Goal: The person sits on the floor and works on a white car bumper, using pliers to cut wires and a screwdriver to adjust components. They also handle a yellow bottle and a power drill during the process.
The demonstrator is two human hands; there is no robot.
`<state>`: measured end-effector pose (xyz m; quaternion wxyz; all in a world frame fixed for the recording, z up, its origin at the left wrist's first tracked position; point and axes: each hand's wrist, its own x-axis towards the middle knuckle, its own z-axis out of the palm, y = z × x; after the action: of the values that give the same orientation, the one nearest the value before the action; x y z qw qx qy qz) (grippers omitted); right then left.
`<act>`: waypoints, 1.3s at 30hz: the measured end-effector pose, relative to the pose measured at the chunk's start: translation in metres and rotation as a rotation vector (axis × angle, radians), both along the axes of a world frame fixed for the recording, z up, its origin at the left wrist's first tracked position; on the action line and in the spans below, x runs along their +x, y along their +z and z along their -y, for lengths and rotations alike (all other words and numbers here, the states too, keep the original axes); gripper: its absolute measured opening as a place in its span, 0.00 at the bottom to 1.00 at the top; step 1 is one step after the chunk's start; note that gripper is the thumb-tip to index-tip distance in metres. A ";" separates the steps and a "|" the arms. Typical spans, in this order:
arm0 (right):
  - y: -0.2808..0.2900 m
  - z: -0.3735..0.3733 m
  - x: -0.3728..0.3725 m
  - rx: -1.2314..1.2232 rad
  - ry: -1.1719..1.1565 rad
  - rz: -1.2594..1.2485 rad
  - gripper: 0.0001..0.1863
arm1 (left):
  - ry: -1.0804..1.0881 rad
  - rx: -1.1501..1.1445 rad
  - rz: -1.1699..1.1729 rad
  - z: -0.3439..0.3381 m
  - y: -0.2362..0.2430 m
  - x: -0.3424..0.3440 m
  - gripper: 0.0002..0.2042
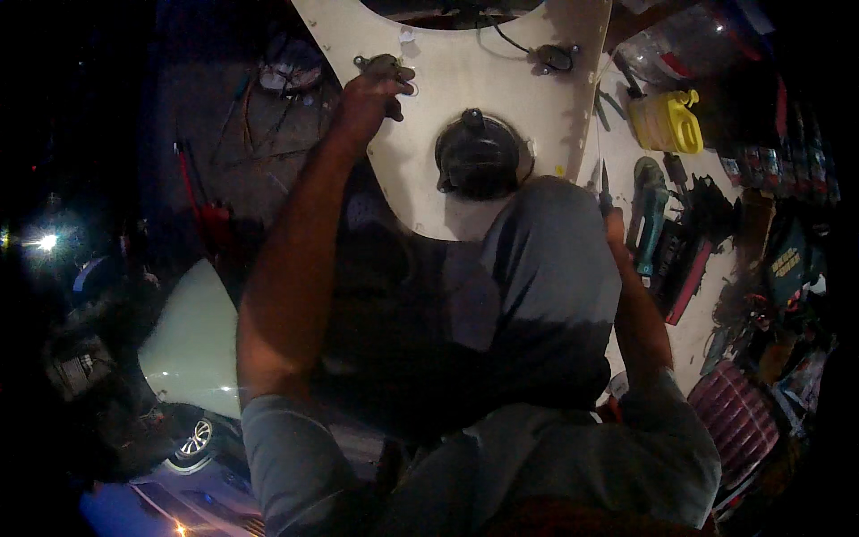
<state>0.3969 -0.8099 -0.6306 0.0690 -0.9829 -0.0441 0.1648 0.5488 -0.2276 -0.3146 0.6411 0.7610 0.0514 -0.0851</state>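
A cream-coloured panel [501,80] lies in front of me, with a black round housing [479,154] fixed near its middle. At the panel's upper left edge, my left hand [374,94] has its fingers curled over a small dark fitting [383,64], largely covered by them. A similar dark oval fitting [553,59] with a cable sits on the panel's upper right. Beside my raised knee, my right hand [614,228] is closed around a slim, dark pointed tool [605,190], tip upward. The knee hides part of this hand.
Right of the panel, a yellow jug [669,122] stands near a green-and-black hand tool [648,210] and a black-and-red box [685,268]. Clutter fills the far right. To the left are a red tool [215,224], a pale curved panel [192,336] and a car wheel [195,440].
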 end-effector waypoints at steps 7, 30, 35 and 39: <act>-0.032 0.021 0.013 -0.091 0.335 0.707 0.13 | -0.039 0.016 0.042 -0.012 -0.021 0.002 0.15; 0.378 -0.376 0.221 0.744 0.542 0.147 0.18 | -0.266 0.378 0.320 -0.027 -0.027 -0.012 0.14; 0.338 -0.400 0.237 0.780 0.757 0.231 0.13 | -0.371 0.689 0.872 -0.017 0.000 -0.008 0.11; 0.336 -0.396 0.234 0.758 0.758 0.258 0.11 | -0.402 0.649 0.599 -0.013 0.012 -0.011 0.12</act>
<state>0.6309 -0.4136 -0.2951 0.3481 -0.8168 -0.4592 0.0288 0.5381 -0.2142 -0.3030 0.3280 0.9076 -0.2596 0.0358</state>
